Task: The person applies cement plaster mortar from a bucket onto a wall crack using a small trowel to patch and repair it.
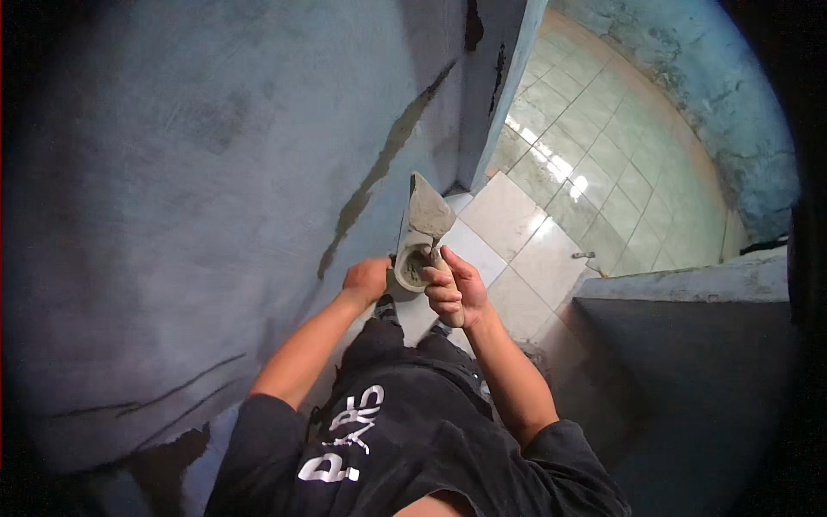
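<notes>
My right hand (457, 289) is closed around the wooden handle of a pointing trowel (432, 209). Its pointed blade is smeared with grey mortar and reaches away from me, close to the wall. Just left of that hand is a small pale round container (401, 277) with grey mortar inside; the trowel hand covers part of its right side. My left hand (368, 277) is closed at the container's left rim, beside the wall. Most of its fingertips are hidden.
A blue-grey wall (215, 155) on the left has a long, rough patched streak (379, 172). Beyond a wall edge (504, 95) lies a wet tiled floor (594, 146). A low wall (689, 287) with a tap (584, 255) near its end stands right. My feet are on pale tiles (508, 215).
</notes>
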Available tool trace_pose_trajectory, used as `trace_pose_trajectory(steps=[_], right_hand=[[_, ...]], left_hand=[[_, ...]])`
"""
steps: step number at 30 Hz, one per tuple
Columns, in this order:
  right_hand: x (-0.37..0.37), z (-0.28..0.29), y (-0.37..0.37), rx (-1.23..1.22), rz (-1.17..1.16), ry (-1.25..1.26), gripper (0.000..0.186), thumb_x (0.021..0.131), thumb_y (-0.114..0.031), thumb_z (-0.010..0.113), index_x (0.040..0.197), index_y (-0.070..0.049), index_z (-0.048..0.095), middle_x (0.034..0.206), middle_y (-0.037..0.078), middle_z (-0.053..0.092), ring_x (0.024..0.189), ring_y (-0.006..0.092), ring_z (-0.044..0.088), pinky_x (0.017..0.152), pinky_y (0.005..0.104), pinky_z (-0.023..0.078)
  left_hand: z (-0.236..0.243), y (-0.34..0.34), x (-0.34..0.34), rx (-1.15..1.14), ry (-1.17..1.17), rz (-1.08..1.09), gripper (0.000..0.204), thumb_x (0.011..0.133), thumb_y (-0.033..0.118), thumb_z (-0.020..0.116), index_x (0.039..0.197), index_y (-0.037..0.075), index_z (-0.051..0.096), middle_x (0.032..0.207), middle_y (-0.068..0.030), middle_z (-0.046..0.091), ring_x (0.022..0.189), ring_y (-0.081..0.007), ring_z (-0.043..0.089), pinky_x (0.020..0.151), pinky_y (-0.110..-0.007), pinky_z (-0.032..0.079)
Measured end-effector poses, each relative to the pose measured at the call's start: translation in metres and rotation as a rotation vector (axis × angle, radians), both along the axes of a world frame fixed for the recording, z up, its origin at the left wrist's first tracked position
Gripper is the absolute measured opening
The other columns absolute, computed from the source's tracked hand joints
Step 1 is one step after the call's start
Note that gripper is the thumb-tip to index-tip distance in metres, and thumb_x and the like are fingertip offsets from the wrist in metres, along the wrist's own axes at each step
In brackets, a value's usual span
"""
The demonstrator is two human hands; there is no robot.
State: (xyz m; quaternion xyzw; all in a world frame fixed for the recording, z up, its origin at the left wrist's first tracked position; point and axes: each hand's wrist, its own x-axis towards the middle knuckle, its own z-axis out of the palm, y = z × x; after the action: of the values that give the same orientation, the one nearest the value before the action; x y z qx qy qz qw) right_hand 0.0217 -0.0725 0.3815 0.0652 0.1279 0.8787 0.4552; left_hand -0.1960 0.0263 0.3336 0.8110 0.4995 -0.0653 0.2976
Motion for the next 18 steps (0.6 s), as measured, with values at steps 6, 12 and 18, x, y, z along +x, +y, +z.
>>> trace_pose_trajectory(steps=[6, 12, 18], right_hand=[[-0.024, -0.027, 0.059, -0.12, -0.265, -0.22, 0.035, 0.108, -0.05, 0.05, 0.13, -0.023, 0.054, 0.078, -0.002, 0.048, 0.055, 0.01, 0.042, 0.046, 0.0236, 0.036], [-0.069, -0.066, 0.149, -0.359, -0.506, -0.847, 0.033, 0.109, -0.046, 0.051, 0.121, -0.015, 0.053, 0.078, 0.002, 0.055, 0.052, 0.0128, 0.05, 0.044, 0.0272, 0.041], [-0.085, -0.144, 0.228, -0.431, -0.784, -1.099, 0.043, 0.107, -0.031, 0.057, 0.138, -0.002, 0.053, 0.071, 0.001, 0.057, 0.046, 0.01, 0.05, 0.041, 0.0257, 0.04]], left_hand=[[-0.043, -0.007, -0.033, -0.2, -0.305, 0.17, 0.029, 0.104, 0.023, 0.054, 0.118, 0.001, 0.068, 0.106, -0.0262, 0.072, 0.1, -0.0446, 0.069, 0.082, -0.048, 0.053], [-0.103, 0.002, -0.066, -0.403, -0.254, 0.252, 0.03, 0.105, 0.023, 0.054, 0.118, 0.0, 0.068, 0.103, -0.022, 0.074, 0.092, -0.0426, 0.07, 0.082, -0.045, 0.053], [-0.168, 0.029, -0.06, -0.469, -0.085, 0.18, 0.03, 0.103, 0.028, 0.056, 0.104, -0.001, 0.065, 0.089, -0.027, 0.069, 0.087, -0.0439, 0.07, 0.076, -0.049, 0.053]])
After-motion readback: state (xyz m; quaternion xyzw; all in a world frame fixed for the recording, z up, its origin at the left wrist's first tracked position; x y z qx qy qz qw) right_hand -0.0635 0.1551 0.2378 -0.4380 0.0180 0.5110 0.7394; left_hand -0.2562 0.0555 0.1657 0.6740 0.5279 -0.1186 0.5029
